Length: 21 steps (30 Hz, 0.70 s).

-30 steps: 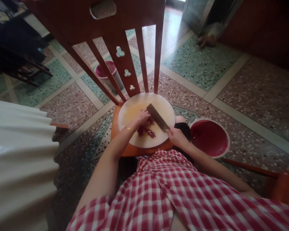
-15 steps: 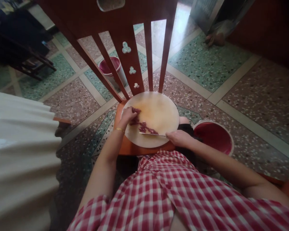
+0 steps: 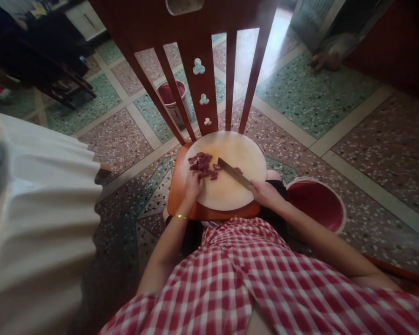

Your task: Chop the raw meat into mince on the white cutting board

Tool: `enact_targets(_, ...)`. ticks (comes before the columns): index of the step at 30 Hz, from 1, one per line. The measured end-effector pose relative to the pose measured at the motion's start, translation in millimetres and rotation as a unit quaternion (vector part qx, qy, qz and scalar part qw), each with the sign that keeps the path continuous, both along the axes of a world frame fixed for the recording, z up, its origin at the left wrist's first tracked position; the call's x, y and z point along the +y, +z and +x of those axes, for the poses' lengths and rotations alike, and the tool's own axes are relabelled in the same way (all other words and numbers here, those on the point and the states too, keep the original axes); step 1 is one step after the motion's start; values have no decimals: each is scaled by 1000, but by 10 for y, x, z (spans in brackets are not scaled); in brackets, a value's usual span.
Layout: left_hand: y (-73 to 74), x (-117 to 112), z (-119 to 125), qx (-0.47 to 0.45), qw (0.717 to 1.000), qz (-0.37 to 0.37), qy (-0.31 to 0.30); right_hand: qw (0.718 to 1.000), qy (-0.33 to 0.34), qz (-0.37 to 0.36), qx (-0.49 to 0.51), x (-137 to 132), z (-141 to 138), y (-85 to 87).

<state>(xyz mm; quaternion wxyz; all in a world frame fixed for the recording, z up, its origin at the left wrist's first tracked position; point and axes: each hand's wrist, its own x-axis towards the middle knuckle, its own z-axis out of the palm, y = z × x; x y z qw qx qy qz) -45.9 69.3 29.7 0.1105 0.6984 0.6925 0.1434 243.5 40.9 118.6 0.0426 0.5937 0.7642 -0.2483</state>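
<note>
Head view, board: a smooth, pale round cutting board [image 3: 226, 197], yellowish toward its middle, lies on the seat of a glossy red-brown wooden chair [image 3: 177, 174] with a slatted back and clover-shaped cut-outs.
Meat: dark red, moist-looking meat [image 3: 200, 161] sits in a loose, lumpy heap on the board's left part, with smaller bits near the knife.
Left hand: the left hand [image 3: 193, 186], below a gold-coloured bracelet [image 3: 181, 217], has its fingertips at the heap's near edge; whether they pinch a piece, I cannot tell.
Right hand: the right hand [image 3: 267, 193] is wrapped around the handle of the knife [image 3: 233, 173], whose long, straight, dull metal blade slants across the board; contact with the surface is hard to judge.
Around: a round tub [image 3: 316, 204], red inside and pale-rimmed, stands right of the chair on speckled stone flooring [image 3: 387, 139]; a pleated cream cloth [image 3: 52, 200] hangs at left.
</note>
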Motion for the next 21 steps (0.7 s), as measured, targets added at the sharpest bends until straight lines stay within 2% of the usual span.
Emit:
enact_targets(2,-54,-64,215,-38,999,6,-30,1000,-16,-3,14,-67,-24,-24)
enact_targets(5,-65,-142,514,-114,982,17,-151,999,-35,-5,29,-144,-31,-28)
enact_targets(7,-26,-168,608,-140,971,29,-193,999,-44,-11,29,-178,-21,-10)
enact_targets(9,39,-146,589,-118,980,49,-150,998,-49,-24,22,-203,-6,20)
enact_targets(12,129,-21,426,-17,996,62,-57,998,-48,-44,17,-240,13,64)
enact_targets(16,147,174,240,66,997,24,-32,997,4,-74,20,-282,-17,74)
enact_targets(18,120,204,199,56,998,11,-33,995,28,-91,9,-269,-59,53)
enact_targets(21,70,107,178,-26,999,14,-19,994,34,-99,-15,-180,-117,20)
